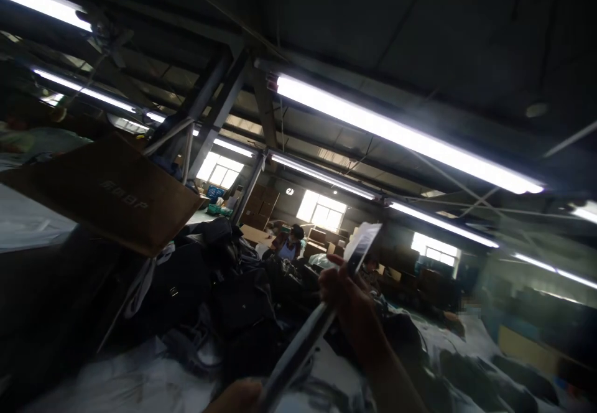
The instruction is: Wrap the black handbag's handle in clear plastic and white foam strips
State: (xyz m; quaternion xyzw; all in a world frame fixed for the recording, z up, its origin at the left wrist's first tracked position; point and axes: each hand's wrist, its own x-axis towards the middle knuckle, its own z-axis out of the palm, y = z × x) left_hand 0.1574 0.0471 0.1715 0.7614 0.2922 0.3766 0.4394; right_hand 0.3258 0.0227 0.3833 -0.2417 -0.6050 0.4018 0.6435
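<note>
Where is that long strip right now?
In the head view, the long strip slants up from beside the left hand at the bottom edge to the raised right hand, just right of the middle, with dark bags to its left.

Right hand (pixel 345 285) bare, fingers blurred. Right forearm (pixel 385 354) bare as far as visible, narrowing toward wrist. Left hand (pixel 240 395), near, bare, mostly cut off, detail too dark.

The long strip (pixel 300 349) shows dark grey and white, the box (pixel 107 192) brown, pale-lettered, the bags (pixel 242 304) black.
</note>
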